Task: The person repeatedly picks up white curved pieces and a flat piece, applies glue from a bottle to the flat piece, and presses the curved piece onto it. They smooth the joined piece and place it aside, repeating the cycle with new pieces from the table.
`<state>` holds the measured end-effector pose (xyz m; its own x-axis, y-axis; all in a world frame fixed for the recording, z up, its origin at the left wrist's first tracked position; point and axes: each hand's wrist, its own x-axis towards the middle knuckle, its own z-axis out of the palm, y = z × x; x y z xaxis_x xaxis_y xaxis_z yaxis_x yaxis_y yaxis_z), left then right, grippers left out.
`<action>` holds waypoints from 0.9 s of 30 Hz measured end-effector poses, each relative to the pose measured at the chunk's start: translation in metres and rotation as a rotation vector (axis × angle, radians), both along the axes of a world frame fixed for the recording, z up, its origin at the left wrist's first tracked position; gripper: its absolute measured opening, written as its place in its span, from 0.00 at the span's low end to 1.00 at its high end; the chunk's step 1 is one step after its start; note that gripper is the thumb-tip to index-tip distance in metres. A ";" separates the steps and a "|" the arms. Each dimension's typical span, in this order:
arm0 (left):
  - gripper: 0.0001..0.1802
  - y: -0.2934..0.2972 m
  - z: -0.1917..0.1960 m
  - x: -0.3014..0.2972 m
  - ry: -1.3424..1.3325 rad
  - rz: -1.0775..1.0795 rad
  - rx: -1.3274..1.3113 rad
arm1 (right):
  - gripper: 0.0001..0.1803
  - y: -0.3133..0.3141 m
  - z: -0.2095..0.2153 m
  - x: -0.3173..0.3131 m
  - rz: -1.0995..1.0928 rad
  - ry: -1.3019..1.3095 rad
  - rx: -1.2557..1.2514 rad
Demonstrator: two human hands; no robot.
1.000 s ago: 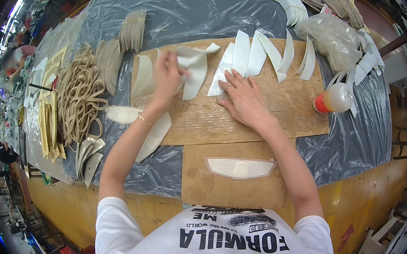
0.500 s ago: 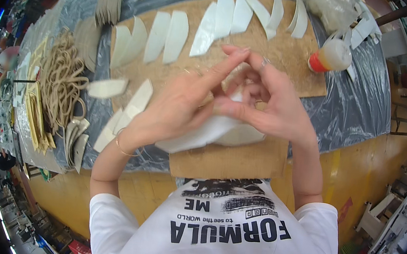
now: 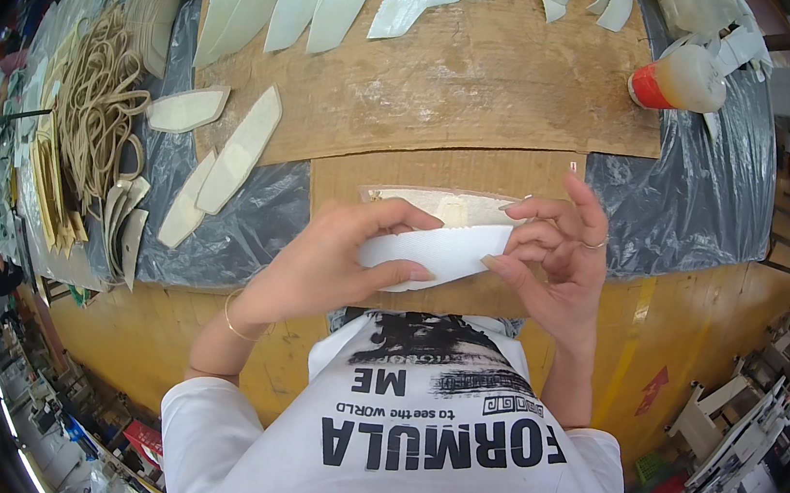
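Note:
Between my hands is a white, slightly curved strip-like piece (image 3: 452, 256), held just above the cardboard near me. My left hand (image 3: 331, 251) grips its left part, thumb on the near edge and fingers on the far edge. At the right end, my right hand (image 3: 559, 260) pinches the piece between thumb and fingers, its outer fingers raised. A cream piece (image 3: 401, 193) lies flat on the small cardboard sheet (image 3: 340, 174) just beyond, partly hidden by the held piece and my fingers.
A larger cardboard sheet (image 3: 489, 101) carries several white pieces (image 3: 340, 2) along its far side. Loose cream pieces (image 3: 242, 151), a heap of tan cord loops (image 3: 99, 106) and stacked brown strips (image 3: 150, 24) lie left. A red-and-clear bottle (image 3: 677, 79) lies at the far right.
My hands have come down closer to me and moved apart, and the white piece now shows stretched between them. The view has shifted, so the table appears further up.

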<state>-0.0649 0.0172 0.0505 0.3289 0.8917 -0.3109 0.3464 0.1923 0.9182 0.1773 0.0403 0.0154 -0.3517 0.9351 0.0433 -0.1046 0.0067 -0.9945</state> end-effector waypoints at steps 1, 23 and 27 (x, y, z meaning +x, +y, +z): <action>0.22 0.000 0.000 0.003 0.002 -0.016 0.016 | 0.38 -0.001 -0.001 0.003 0.003 -0.063 -0.021; 0.27 -0.010 -0.047 0.003 0.339 -0.012 0.357 | 0.15 -0.007 -0.023 0.000 -0.391 -0.241 -0.342; 0.29 -0.004 -0.053 0.005 0.338 -0.011 0.370 | 0.11 -0.005 -0.023 0.000 -0.394 -0.345 -0.355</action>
<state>-0.0602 0.0135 -0.0028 0.2748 0.9593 -0.0651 0.6364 -0.1307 0.7602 0.1774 0.0350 -0.0079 0.0833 0.9340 -0.3475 0.1661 -0.3568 -0.9193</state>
